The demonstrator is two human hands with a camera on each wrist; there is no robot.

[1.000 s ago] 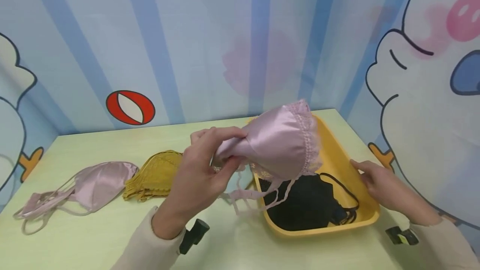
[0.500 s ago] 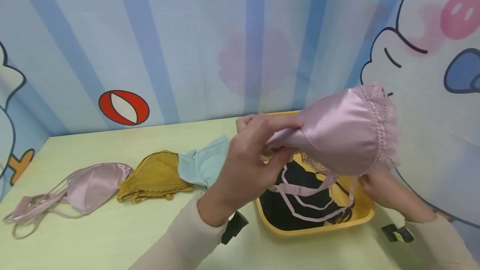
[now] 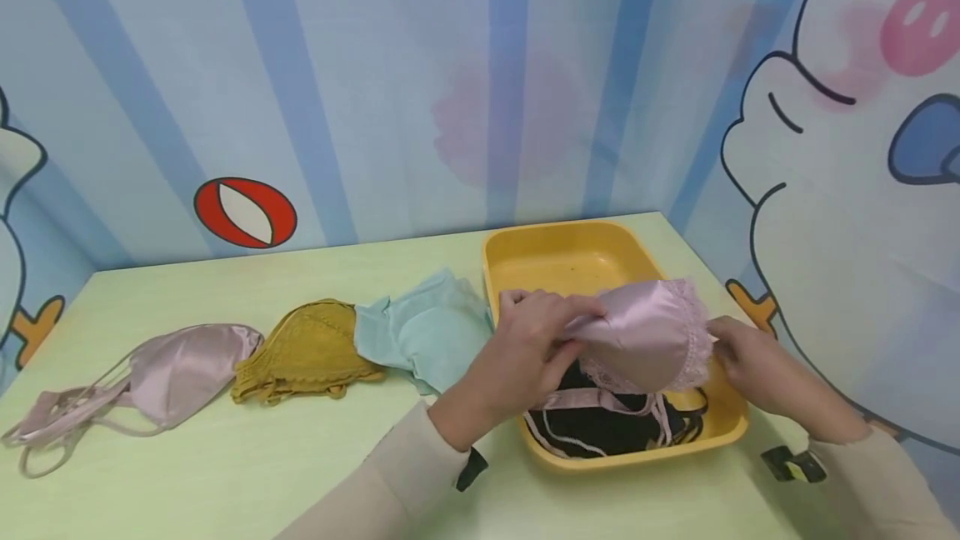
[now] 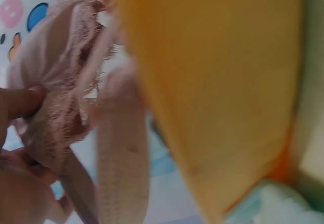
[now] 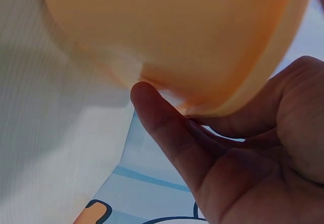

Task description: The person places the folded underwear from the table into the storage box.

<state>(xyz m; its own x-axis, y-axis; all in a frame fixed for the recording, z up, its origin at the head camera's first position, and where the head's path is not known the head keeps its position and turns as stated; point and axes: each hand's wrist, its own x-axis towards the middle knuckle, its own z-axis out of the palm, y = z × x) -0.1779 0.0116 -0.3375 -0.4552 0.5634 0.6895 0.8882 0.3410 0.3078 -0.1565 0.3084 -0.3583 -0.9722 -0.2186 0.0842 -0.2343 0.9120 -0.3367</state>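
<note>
My left hand (image 3: 525, 352) pinches a shiny pink bra (image 3: 645, 327) by one end, thumb against fingers. Its lace-edged cup hangs over the yellow plastic basin (image 3: 558, 252), and its straps trail onto black garments (image 3: 600, 419) inside. Up close, the left wrist view shows the lace trim (image 4: 76, 82) and a loose strap (image 4: 121, 148). My right hand (image 3: 765, 369) holds the basin's right rim, beside the bra's lace edge. In the right wrist view, one finger (image 5: 162, 118) lies along the outer wall (image 5: 187, 37).
Left of the basin, a mint-green bra (image 3: 427, 327), a mustard bra (image 3: 311, 352) and another pink bra (image 3: 183, 377) lie in a row on the pale green table (image 3: 247, 490). A printed cartoon backdrop (image 3: 405, 90) rises behind and at the sides.
My left hand has carried the pink bra rightward, then lowered it over the basin, its straps now on the black garments. My right hand stays at the basin's right side.
</note>
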